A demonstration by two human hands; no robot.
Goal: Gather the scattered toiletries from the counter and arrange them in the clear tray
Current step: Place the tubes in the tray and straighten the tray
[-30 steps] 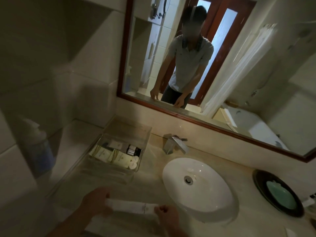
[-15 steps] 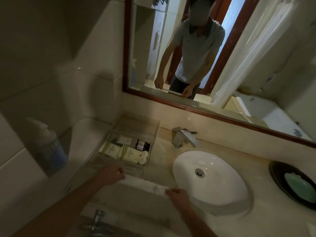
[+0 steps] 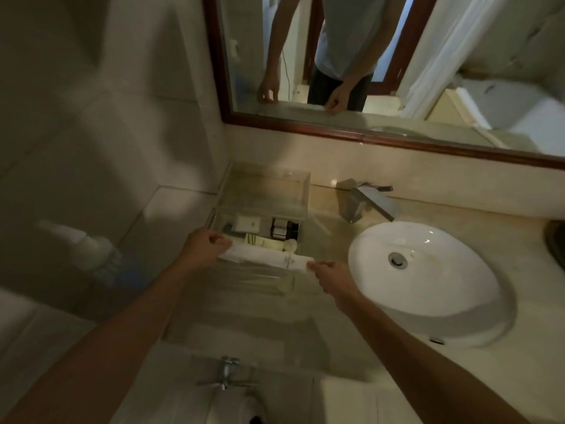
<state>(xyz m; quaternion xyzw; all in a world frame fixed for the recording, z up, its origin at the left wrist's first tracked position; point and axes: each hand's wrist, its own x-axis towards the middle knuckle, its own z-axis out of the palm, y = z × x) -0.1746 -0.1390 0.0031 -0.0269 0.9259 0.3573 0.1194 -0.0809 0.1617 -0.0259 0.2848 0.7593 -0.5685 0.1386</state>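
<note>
A long white packet (image 3: 269, 258) is held flat between both hands, over the near part of the clear tray (image 3: 301, 191). My left hand (image 3: 203, 246) pinches its left end and my right hand (image 3: 331, 275) pinches its right end. The tray stands in the counter's back left corner. Inside it lie a small white box (image 3: 247, 223), a dark little bottle (image 3: 282, 229), cream sachets (image 3: 266, 241) and round white caps (image 3: 290, 245). The packet hides the tray's front edge.
A white oval basin (image 3: 428, 280) with a chrome tap (image 3: 367, 201) sits right of the tray. A wood-framed mirror (image 3: 336, 130) hangs above. A blue and white bottle (image 3: 101, 258) is at the left wall, a dark dish (image 3: 556, 240) far right, another tap (image 3: 226, 374) below.
Both hands have carried the white packet away from the counter's front edge up to the tray. The view has tilted down and moved closer.
</note>
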